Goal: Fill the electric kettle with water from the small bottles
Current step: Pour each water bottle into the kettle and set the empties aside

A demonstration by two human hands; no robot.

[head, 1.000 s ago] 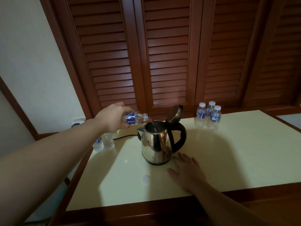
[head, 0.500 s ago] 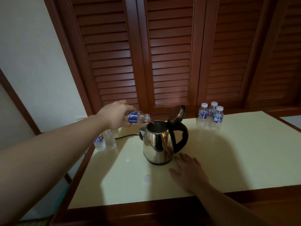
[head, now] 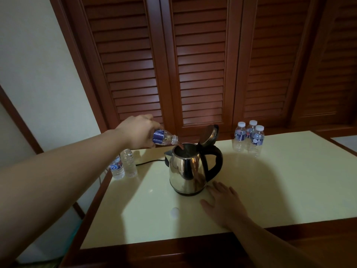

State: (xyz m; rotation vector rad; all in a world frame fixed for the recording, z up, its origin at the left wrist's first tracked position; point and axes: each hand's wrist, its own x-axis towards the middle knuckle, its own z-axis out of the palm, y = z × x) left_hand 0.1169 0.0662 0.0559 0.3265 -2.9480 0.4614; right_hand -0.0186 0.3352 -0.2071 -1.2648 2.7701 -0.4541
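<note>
Our left hand has its grip wrapped round the body of a small clear plastic water bottle with a blue label, held nearly on its side with the neck tipped down over the mouth of the kettle. The fingers are hidden behind the hand, so we cannot tell exactly how they lie. We judge this bottle light and thin-walled, easily crushed, so a firm squeeze could surge the stream; holding it at the labelled middle gives us the best control.

The round stainless-steel electric kettle with a black handle stands upright on the pale cream table, its hinged lid swung up and back. It looks stiff, smooth and slippery on the sides, and it should grow heavy as it fills; the black handle is the place to take hold.

Our right hand lies flat, fingers straight, on the table just beside the kettle's base, holding nothing.

Three capped small bottles stand together near the far edge, well apart from the kettle. Two uncapped clear bottles stand at the left edge, beside a black cord.
</note>
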